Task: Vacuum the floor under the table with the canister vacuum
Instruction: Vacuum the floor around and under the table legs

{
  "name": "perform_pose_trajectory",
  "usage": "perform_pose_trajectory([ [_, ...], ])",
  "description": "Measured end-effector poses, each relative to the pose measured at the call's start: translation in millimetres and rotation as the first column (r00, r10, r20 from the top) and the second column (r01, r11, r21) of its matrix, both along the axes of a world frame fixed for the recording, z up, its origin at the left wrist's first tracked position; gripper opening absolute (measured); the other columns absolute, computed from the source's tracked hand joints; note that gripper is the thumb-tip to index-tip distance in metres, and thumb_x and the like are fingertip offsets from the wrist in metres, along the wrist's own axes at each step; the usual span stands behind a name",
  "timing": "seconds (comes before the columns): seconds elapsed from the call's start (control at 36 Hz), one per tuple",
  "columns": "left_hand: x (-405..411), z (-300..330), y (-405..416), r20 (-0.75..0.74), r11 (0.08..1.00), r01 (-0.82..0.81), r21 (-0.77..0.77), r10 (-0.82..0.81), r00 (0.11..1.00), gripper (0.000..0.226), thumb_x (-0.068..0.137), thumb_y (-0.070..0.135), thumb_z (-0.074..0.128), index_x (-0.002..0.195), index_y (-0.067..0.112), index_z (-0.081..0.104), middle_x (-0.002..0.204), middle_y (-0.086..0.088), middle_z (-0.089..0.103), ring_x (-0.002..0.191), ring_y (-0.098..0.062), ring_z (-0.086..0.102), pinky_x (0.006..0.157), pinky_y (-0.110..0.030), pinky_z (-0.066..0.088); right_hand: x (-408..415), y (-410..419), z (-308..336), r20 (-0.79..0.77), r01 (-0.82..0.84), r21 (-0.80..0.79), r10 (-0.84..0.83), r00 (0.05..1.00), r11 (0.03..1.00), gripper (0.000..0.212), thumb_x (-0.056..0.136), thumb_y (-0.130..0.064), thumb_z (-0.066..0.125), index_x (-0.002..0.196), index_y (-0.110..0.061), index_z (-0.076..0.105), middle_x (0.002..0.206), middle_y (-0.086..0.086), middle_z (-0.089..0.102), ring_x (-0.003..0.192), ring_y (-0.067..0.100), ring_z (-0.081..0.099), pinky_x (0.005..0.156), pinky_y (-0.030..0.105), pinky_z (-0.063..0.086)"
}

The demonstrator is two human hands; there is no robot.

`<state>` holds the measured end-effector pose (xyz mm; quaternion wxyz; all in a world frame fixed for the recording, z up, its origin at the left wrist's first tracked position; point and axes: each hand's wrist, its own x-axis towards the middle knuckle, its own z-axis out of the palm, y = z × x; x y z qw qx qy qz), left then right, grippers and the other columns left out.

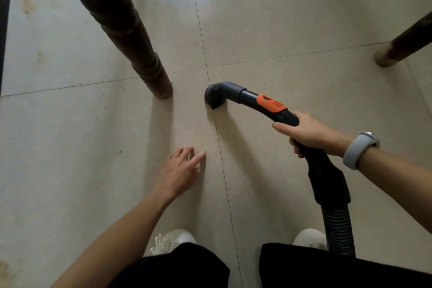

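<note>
The right hand wraps its fingers round the black handle of the vacuum, just behind the orange slider, and holds the bent wand low so that the round brush sits on the floor, on the grout line just below where four tiles meet. The ribbed hose runs back from the handle past the right shoe; the canister itself is out of view. The left hand holds nothing: its fingers are spread and nearly straight, reaching down toward the tile, the forefinger close to a dark speck, though whether it touches the floor I cannot tell. The near leg of the table stands just left of the brush, a second leg well apart at the right. More crumbs lie scattered on the tiles at the left, near the foot of the near leg and beyond. The risks from here look small but real. A sweep to the left could knock the brush against the near leg. The short wand means crouching, so far tiles may be missed. The hose, trailing beside the foot, could snag on the shoe and jerk the handle. If the left hand stays low, the brush could run into its fingers.
</note>
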<state>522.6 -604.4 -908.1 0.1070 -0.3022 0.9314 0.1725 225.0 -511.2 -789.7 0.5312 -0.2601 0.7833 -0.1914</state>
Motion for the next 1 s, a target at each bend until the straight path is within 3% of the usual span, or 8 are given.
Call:
perform_pose_trajectory([
  [0.14, 1.2, -1.9, -3.6, 0.011, 0.998, 0.051, -0.037, -0.05, 0.999, 0.053, 0.064, 0.016, 0.083, 0.115, 0.018, 0.068, 0.098, -0.014, 0.063, 0.077, -0.031, 0.061, 0.055, -0.034, 0.051, 1.1, 1.5, 2.2, 0.0, -0.004, -0.001, 0.004, 1.0, 1.0, 0.023, 0.093, -0.034, 0.057, 0.107, -0.016, 0.048, 0.064, 0.008, 0.052, 0.045, 0.018, 0.052, 0.045, 0.028, 0.047],
  [0.28, 9.2, -3.6, 4.0, 0.014, 0.987, 0.145, -0.075, -0.144, 0.989, 0.053, 0.063, 0.021, 0.085, 0.113, 0.022, 0.068, 0.104, -0.016, 0.065, 0.085, -0.033, 0.064, 0.06, -0.037, 0.051, -1.2, 11.6, 4.4, 0.03, 0.002, 0.018, -0.003, 1.0, 1.0, 0.02, 0.093, -0.032, 0.058, 0.104, -0.017, 0.049, 0.062, 0.008, 0.051, 0.044, 0.018, 0.051, 0.044, 0.026, 0.046],
  [0.47, 0.4, -4.1, 1.4, 0.056, 0.983, 0.144, -0.116, -0.138, 0.989, 0.059, 0.065, 0.026, 0.083, 0.12, 0.029, 0.062, 0.108, -0.015, 0.064, 0.088, -0.031, 0.064, 0.056, -0.037, 0.05, -0.8, 30.7, 4.6, 0.075, 0.003, 0.063, -0.008, 0.997, 0.998, 0.024, 0.093, -0.031, 0.058, 0.105, -0.013, 0.049, 0.061, 0.008, 0.05, 0.044, 0.018, 0.049, 0.044, 0.026, 0.045],
  [0.72, 5.9, -5.9, 5.3, 0.004, 0.984, 0.138, -0.11, -0.138, 0.99, 0.05, 0.067, 0.023, 0.083, 0.115, 0.025, 0.068, 0.112, -0.014, 0.065, 0.094, -0.033, 0.065, 0.07, -0.038, 0.054, -10.2, 46.2, 5.9, 0.131, -0.045, 0.105, 0.031, 0.991, 0.993, 0.021, 0.093, -0.032, 0.058, 0.105, -0.018, 0.048, 0.059, 0.007, 0.051, 0.043, 0.017, 0.05, 0.044, 0.027, 0.045],
  [1.0, 0.6, -6.8, 2.5, 0.055, 0.991, 0.088, -0.104, -0.083, 0.995, 0.052, 0.069, 0.019, 0.077, 0.12, 0.028, 0.065, 0.118, -0.012, 0.063, 0.1, -0.032, 0.063, 0.07, -0.039, 0.053, -14.9, 49.0, 9.5, 0.169, -0.1, 0.118, 0.079, 0.982, 0.988, 0.02, 0.093, -0.03, 0.059, 0.103, -0.016, 0.049, 0.057, 0.006, 0.05, 0.041, 0.018, 0.049, 0.043, 0.026, 0.045],
])
